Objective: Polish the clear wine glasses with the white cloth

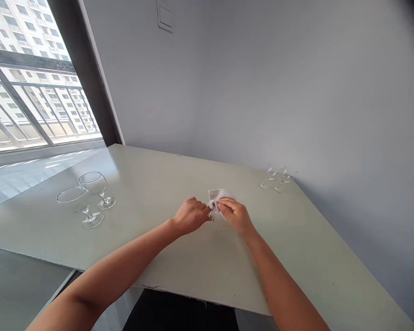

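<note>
Over the middle of the table, my left hand [193, 215] is closed round a small clear glass [211, 215], mostly hidden by the fingers. My right hand [235, 214] pinches a pale cloth [221, 194] against that glass, and part of the cloth spreads out behind the fingers. Both hands are close together. Two large stemmed glasses [73, 200] [95, 185] stand upright on the left. Two smaller clear glasses [272, 173] [285, 175] stand at the back right.
The pale table [165, 174] meets grey walls behind and to the right. A window [37, 78] with a railing is at the upper left. Something black [181, 312] shows below the table's front edge.
</note>
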A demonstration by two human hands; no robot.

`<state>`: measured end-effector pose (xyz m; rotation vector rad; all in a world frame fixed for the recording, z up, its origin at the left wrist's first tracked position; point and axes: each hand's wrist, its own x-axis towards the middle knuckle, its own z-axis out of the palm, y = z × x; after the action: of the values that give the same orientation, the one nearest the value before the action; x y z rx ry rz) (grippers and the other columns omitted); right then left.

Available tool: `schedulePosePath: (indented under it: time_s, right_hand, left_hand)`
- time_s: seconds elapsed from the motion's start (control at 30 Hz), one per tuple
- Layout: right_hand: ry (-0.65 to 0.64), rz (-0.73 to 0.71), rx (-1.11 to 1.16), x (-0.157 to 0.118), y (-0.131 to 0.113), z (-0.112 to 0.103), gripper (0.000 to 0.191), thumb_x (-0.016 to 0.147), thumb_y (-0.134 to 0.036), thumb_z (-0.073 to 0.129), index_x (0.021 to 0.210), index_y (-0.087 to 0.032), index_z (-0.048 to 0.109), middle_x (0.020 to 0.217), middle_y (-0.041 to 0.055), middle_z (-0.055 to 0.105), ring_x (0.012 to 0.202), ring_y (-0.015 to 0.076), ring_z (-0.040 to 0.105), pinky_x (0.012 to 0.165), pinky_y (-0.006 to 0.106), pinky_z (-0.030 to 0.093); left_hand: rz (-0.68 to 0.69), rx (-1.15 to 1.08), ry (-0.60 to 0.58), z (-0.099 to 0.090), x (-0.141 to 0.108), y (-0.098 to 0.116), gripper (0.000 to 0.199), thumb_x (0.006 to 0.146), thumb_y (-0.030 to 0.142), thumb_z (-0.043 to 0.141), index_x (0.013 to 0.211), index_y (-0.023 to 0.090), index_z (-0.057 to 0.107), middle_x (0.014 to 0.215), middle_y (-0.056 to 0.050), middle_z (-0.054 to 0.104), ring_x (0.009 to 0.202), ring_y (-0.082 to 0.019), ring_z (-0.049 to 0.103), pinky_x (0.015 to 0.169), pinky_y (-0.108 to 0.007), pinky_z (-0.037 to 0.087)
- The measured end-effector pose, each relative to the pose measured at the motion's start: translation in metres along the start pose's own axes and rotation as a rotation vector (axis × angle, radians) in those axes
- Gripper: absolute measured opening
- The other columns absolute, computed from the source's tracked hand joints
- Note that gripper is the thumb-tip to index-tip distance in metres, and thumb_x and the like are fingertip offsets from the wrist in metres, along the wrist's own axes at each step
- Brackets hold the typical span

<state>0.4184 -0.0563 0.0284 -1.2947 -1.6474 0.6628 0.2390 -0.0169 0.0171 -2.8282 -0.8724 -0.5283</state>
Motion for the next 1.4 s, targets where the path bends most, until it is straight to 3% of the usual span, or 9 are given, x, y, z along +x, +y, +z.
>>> schedulePosePath:
  time_s: [0.17, 0.37, 0.6, 0.73, 0.9, 1.07, 1.23, 1.3, 1.4]
  right_hand:
    - [-0.011, 0.458, 0.709, 0.004, 0.016, -0.015, 0.026, 0.073, -0.045, 0.059, 0.072, -0.019, 0.066, 0.068, 0.0009, 0.064, 0.065, 0.0172, 0.06, 0.062, 0.03, 0.048]
    - [0.132, 0.444, 1.116, 0.005, 0.01, 0.009, 0.026, 0.076, -0.045, 0.056, 0.087, -0.022, 0.063, 0.093, 0.0023, 0.066, 0.09, 0.0212, 0.059, 0.076, 0.035, 0.049]
    - [0.114, 0.273, 0.922, -0.015, -0.008, 0.047, 0.023, 0.081, -0.044, 0.051, 0.094, -0.027, 0.059, 0.101, -0.0009, 0.061, 0.103, 0.0171, 0.052, 0.089, 0.031, 0.042]
    - [0.092, 0.254, 0.808, -0.018, -0.002, 0.054, 0.028, 0.078, -0.042, 0.057, 0.101, -0.026, 0.057, 0.102, 0.0005, 0.06, 0.1, 0.0156, 0.052, 0.088, 0.029, 0.04]
    - [0.147, 0.397, 0.949, -0.01, 0.004, 0.041, 0.022, 0.066, -0.034, 0.07, 0.081, -0.019, 0.061, 0.074, -0.0009, 0.06, 0.07, 0.0126, 0.054, 0.064, 0.024, 0.043]
    - [0.06, 0.553, 1.188, -0.007, -0.003, 0.028, 0.015, 0.068, -0.03, 0.065, 0.075, -0.018, 0.06, 0.067, -0.0015, 0.059, 0.064, 0.0118, 0.053, 0.06, 0.024, 0.043]
    - [-0.169, 0.763, 1.259, -0.015, -0.006, 0.034, 0.012, 0.069, -0.027, 0.062, 0.072, -0.017, 0.057, 0.063, -0.0013, 0.058, 0.058, 0.0121, 0.053, 0.057, 0.025, 0.043]
    - [-0.219, 0.74, 1.237, -0.017, -0.005, 0.035, 0.012, 0.068, -0.029, 0.062, 0.072, -0.019, 0.056, 0.061, -0.0029, 0.055, 0.056, 0.011, 0.051, 0.056, 0.024, 0.043]
    - [-0.346, 0.623, 1.066, -0.016, -0.005, 0.028, 0.017, 0.069, -0.033, 0.061, 0.075, -0.019, 0.056, 0.064, -0.0021, 0.055, 0.058, 0.0121, 0.052, 0.057, 0.026, 0.044]
  left_hand:
    - [-0.086, -0.094, 0.015, 0.008, 0.0, 0.003, 0.041, 0.084, 0.043, 0.046, 0.118, 0.021, 0.048, 0.069, 0.0, 0.064, 0.063, -0.015, 0.059, 0.062, -0.028, 0.038]
    - [-0.352, -0.195, 0.063, 0.009, 0.005, 0.01, 0.044, 0.088, 0.036, 0.039, 0.129, 0.021, 0.034, 0.078, -0.001, 0.065, 0.066, -0.015, 0.059, 0.064, -0.027, 0.039]
    - [-0.385, -0.26, 0.117, 0.012, 0.005, 0.023, 0.067, 0.077, 0.012, 0.042, 0.136, 0.013, 0.01, 0.095, -0.008, 0.056, 0.079, -0.019, 0.054, 0.068, -0.031, 0.042]
    - [-0.291, -0.236, 0.202, 0.012, 0.004, 0.032, 0.061, 0.075, 0.011, 0.042, 0.133, 0.015, 0.023, 0.107, -0.013, 0.048, 0.09, -0.022, 0.047, 0.076, -0.036, 0.042]
    - [-0.357, -0.27, 0.22, -0.003, 0.005, 0.036, 0.047, 0.076, 0.016, 0.045, 0.122, 0.019, 0.045, 0.096, -0.01, 0.048, 0.088, -0.022, 0.045, 0.078, -0.04, 0.04]
    - [-0.6, -0.974, 0.187, -0.017, 0.009, 0.014, 0.028, 0.079, 0.035, 0.05, 0.103, 0.022, 0.057, 0.099, -0.006, 0.052, 0.092, -0.019, 0.05, 0.082, -0.035, 0.04]
    - [-0.593, -1.83, -0.09, -0.016, 0.007, -0.005, 0.068, 0.072, 0.036, 0.064, 0.128, 0.02, 0.029, 0.111, -0.012, 0.056, 0.101, -0.023, 0.054, 0.084, -0.036, 0.039]
    - [-0.536, -1.981, -0.166, -0.015, 0.006, -0.006, 0.075, 0.069, 0.033, 0.068, 0.129, 0.02, 0.026, 0.109, -0.013, 0.058, 0.099, -0.023, 0.056, 0.084, -0.035, 0.038]
    - [-0.551, -1.974, -0.088, -0.014, 0.005, -0.004, 0.07, 0.066, 0.029, 0.071, 0.124, 0.02, 0.032, 0.103, -0.011, 0.062, 0.092, -0.021, 0.059, 0.083, -0.034, 0.038]
